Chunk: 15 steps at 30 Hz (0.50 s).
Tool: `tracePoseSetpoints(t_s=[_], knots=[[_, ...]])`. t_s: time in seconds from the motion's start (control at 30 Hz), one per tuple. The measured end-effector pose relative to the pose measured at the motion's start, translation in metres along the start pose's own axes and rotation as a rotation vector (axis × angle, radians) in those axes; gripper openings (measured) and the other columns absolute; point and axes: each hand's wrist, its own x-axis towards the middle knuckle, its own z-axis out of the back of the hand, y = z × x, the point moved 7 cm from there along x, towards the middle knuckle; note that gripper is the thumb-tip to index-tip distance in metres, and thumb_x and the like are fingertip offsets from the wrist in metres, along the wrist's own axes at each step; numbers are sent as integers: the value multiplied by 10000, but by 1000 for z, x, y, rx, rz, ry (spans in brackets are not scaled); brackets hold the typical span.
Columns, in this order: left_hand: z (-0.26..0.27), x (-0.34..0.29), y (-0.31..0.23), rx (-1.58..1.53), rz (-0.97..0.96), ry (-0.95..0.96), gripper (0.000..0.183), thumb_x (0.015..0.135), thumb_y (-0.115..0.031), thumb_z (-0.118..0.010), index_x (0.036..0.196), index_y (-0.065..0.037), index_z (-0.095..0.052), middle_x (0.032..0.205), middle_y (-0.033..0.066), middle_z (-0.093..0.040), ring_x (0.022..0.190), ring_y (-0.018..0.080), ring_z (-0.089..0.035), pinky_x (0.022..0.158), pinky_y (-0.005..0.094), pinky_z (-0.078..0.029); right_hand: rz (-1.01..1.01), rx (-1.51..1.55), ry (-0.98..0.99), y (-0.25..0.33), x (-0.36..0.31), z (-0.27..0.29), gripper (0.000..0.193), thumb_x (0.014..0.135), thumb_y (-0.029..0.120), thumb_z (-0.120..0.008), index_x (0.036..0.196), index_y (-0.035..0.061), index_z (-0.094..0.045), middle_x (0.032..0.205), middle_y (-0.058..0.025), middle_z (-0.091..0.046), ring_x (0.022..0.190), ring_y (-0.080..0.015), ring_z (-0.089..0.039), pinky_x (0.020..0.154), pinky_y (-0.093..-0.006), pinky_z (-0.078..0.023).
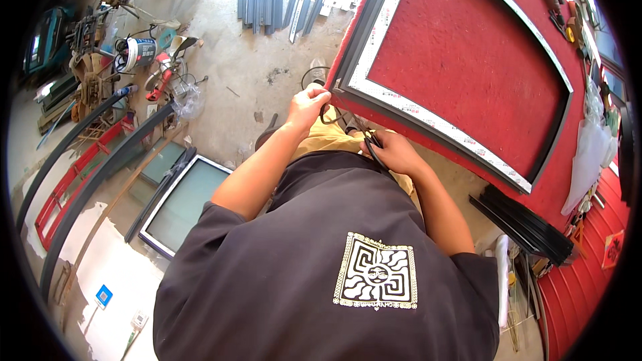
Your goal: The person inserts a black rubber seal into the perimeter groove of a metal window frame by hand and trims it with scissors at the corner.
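A dark window frame (438,125) with a curved side and white printed film on its faces lies on the red-covered table (461,33). My left hand (309,105) is closed at the frame's near left corner, pinching a thin black strip (328,119) that loops above and below the fingers. Lower and to the right, just off the table's near edge, my right hand (396,152) is wrapped round black-handled scissors (372,142). Their blades point toward the left hand and are partly lost against the strip and the yellowish cloth below.
Dark metal profiles (261,3) lie on the floor beyond the table. Long curved bars (100,180) and a glazed panel (187,200) are at left, near a power tool (137,53). Black profiles (525,224) jut out below the table's right side; hand tools (552,0) line its far right.
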Motion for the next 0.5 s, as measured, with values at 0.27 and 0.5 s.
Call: tracePoseSetpoints(t_s=[0.27, 0.5], knots=[[1, -6, 3, -26, -31, -17, 181, 1019, -131, -732, 1151, -7, -720, 934, 13, -722, 792, 102, -671, 729, 252, -555, -102, -78, -3, -2, 3, -21, 694, 974, 657, -688, 1116, -21, -718, 1052, -290, -749, 1028, -463, -726, 892, -520, -540], [-1, 0, 6, -3, -4, 8, 157, 1026, -125, -716, 1140, -18, -720, 961, 20, -732, 799, 101, -672, 737, 258, -554, -114, -124, -35, 8, 0, -20, 665, 981, 654, -678, 1096, 1, -717, 1052, -286, -748, 1039, -479, -716, 894, -534, -540]])
